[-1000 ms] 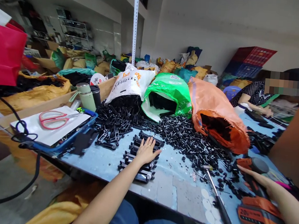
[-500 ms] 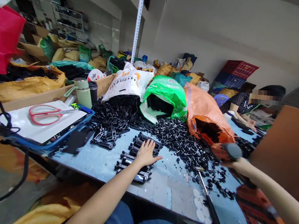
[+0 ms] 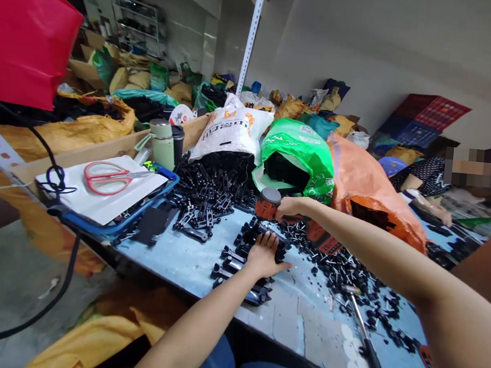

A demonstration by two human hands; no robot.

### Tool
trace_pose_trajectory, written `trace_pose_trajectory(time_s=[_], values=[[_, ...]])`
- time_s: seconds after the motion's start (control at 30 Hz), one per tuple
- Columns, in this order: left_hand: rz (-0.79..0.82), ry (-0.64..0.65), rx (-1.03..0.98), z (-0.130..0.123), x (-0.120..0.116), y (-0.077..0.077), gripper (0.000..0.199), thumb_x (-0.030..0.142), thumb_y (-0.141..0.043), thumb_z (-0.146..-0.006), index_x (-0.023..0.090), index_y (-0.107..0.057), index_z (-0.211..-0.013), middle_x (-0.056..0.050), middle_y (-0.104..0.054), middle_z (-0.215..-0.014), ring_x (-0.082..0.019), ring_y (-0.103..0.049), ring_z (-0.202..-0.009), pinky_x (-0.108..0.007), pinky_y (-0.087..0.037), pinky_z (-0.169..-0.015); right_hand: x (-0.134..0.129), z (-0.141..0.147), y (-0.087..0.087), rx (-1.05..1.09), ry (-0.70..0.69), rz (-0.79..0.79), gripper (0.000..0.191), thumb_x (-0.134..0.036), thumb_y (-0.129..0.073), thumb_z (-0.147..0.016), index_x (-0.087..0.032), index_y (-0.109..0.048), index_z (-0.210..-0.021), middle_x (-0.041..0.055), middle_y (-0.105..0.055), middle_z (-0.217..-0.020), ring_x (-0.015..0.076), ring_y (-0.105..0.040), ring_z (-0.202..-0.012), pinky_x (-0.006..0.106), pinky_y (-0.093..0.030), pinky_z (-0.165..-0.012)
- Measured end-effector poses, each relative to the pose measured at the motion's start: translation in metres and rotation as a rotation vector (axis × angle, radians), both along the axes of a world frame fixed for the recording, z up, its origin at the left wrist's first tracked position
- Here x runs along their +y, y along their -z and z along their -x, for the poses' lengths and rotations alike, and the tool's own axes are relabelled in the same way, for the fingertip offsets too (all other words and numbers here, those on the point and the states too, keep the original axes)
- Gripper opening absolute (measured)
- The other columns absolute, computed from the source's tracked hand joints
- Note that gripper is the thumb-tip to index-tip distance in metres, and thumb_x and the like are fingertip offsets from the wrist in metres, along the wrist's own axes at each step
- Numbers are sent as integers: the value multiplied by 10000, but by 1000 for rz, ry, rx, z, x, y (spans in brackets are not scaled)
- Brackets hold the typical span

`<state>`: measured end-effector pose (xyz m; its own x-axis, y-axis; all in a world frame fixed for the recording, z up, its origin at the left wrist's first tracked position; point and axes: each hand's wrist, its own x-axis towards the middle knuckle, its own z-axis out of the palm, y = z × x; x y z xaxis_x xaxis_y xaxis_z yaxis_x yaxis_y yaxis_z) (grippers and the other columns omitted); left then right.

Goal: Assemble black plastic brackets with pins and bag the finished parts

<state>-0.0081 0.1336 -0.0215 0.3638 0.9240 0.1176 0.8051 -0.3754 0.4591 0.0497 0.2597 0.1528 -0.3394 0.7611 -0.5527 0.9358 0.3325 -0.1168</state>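
Observation:
My left hand (image 3: 263, 257) lies flat with fingers spread on a row of black plastic parts (image 3: 257, 295), lined up side by side on the blue table. My right hand (image 3: 291, 207) is wrapped round a red and dark grey cordless drill (image 3: 268, 204), just beyond the far end of that row. The drill's grey round end faces up; my hand and forearm cover much of its body, and its tip cannot be made out. Beside the row, to the right, spreads a heap of black-headed screws (image 3: 345, 273). Loose black links (image 3: 205, 197) are piled at the left.
White (image 3: 233, 128), green (image 3: 302, 154) and orange (image 3: 369, 189) sacks stand along the back. Red-handled scissors (image 3: 106, 178) rest on a blue tray (image 3: 95, 229) at left, near a thermos (image 3: 162, 145). A hammer-like tool (image 3: 365, 332) lies right. Another person (image 3: 426, 177) sits far right.
My right hand has swung the drill from the table's right side leftward to the far end of the row. My left hand stays on the parts. The view has turned slightly right-to-left.

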Motion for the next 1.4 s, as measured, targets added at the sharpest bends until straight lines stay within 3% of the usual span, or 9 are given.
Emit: trace_pose_trajectory(time_s=[0.13, 0.37, 0.6, 0.77, 0.97, 1.17, 1.4], values=[[45, 12, -7, 3, 2, -2, 1006, 789, -182, -711, 48, -240, -1388, -138, -175, -1479, -317, -19, -1362, -461, -26, -1104, 10, 10, 5, -66, -30, 63, 119, -183, -598, -566, -89, -609, -639, -4, -540, -501, 110, -479, -458, 219, -376, -445], [47, 23, 3, 5, 0, -3, 980, 772, -198, -720, 63, -200, -1396, -122, -124, -1492, -305, 4, -1363, -457, -29, -1105, -15, 10, 2, -42, -85, 105, 117, -187, -566, -569, -97, -592, -640, -5, -519, -499, 107, -475, -455, 208, -351, -418], [60, 26, 11, 3, 2, -8, 1015, 801, -165, -697, 64, -196, -1394, -124, -123, -1492, -295, 7, -1363, -450, -23, -1110, -26, 33, 7, -79, -145, 105, 164, -198, -578, -526, -96, -608, -651, -4, -536, -529, 107, -488, -472, 195, -353, -425], [110, 5, 5, 14, -29, -21, 989, 770, -141, -728, 40, -176, -1395, -144, -111, -1490, -292, -13, -1366, -445, -46, -1108, -55, 35, -10, -111, -180, 35, 176, -221, -579, -514, -110, -624, -643, 3, -541, -522, 127, -508, -489, 208, -357, -430], [83, 28, 3, 30, -76, -10, 904, 732, -142, -768, 97, -177, -1410, -115, -133, -1492, -276, 5, -1371, -467, 13, -1102, -76, 37, -4, -114, -198, 92, 207, -208, -581, -516, -116, -633, -694, -5, -552, -532, 129, -526, -493, 201, -373, -432], [9, 54, 25, 33, -81, -12, 865, 728, -164, -777, 123, -228, -1392, -114, -198, -1475, -280, -45, -1366, -498, -33, -1095, -92, 42, -3, -120, -228, 80, 235, -220, -568, -523, -114, -642, -720, 18, -583, -567, 144, -543, -501, 210, -377, -426], [-84, 16, 41, 33, -84, -13, 844, 733, -174, -775, 135, -309, -1354, -127, -296, -1436, -312, -211, -1324, -512, -111, -1072, -115, 62, -2, -150, -365, 124, 232, -240, -543, -539, -110, -659, -693, 35, -606, -582, 157, -552, -518, 224, -388, -450]])
